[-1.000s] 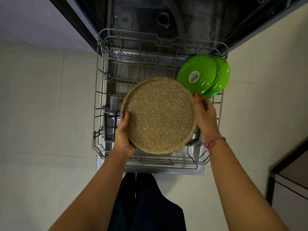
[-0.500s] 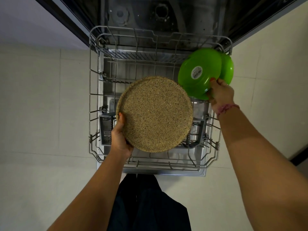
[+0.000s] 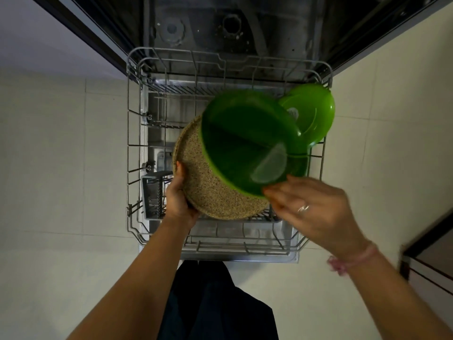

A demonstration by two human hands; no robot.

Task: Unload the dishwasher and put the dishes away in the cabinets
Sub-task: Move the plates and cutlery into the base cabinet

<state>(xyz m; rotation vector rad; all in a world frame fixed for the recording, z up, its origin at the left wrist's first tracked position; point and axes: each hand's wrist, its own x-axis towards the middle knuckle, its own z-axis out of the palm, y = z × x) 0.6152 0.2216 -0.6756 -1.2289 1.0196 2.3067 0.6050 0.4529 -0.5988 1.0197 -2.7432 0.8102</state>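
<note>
The green plate, light, stiff and likely slick plastic, hangs blurred over the speckled plate, pinched at its near rim by the right hand. The left hand grips the speckled plate's left edge above the dishwasher rack; another green plate stands at the rack's far right corner.

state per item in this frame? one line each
left hand: grips the speckled plate's rim
speckled plate: held above the rack, tilted
right hand: at the near green plate's rim, blurred; grip unclear
near green plate: lifted, overlapping the speckled plate
far green plate: on edge in the rack
dishwasher rack: pulled out
</note>
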